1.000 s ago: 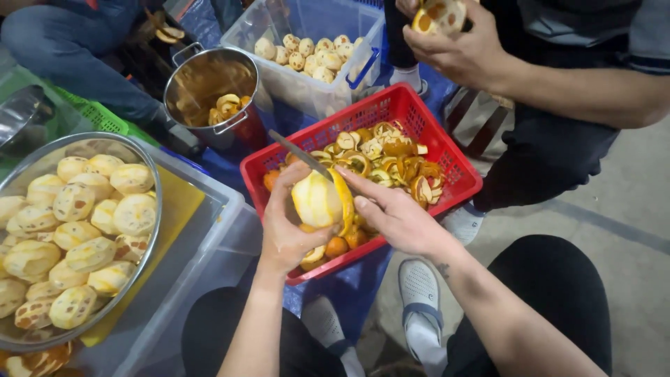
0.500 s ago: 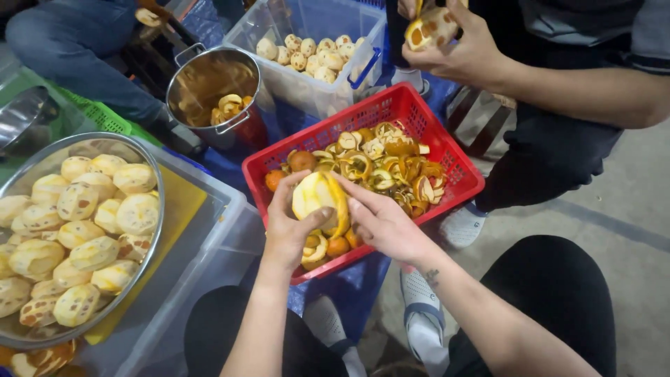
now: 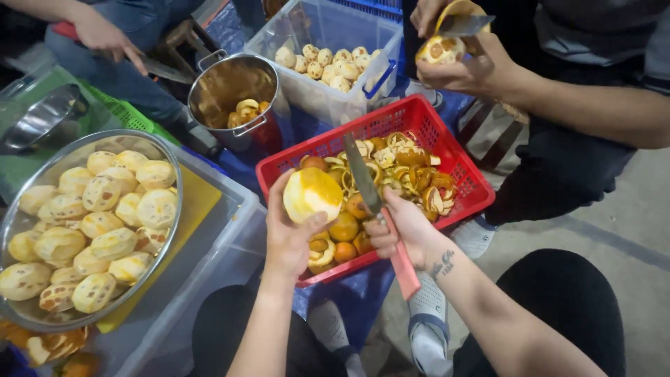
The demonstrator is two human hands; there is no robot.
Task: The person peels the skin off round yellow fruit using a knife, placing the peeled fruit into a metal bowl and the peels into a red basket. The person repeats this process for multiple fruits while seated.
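The left hand [image 3: 289, 234] has its grip closed around an orange [image 3: 312, 194], held up over the near left corner of the red basket [image 3: 466, 204]. The fruit looks almost fully peeled: its facing side is pale and pithy, with little or no rind showing. The right hand [image 3: 405, 230] is clenched on the pink handle of a knife [image 3: 370, 202], whose blade points away over the basket, just right of the orange and not touching it.

Much seems done already. The big metal bowl [image 3: 171, 230] on the left is heaped with peeled oranges, and a clear tub [image 3: 328, 105] at the far side holds more. The basket is strewn with peels on its far half. A few unpeeled oranges [image 3: 343, 229] lie in its near corner, under the hands, so some work is left, though not much by the look of it.

At far right another person's hands [image 3: 460, 63] peel a fruit with a second knife. A steel pot [image 3: 234, 84] holds a few scraps.
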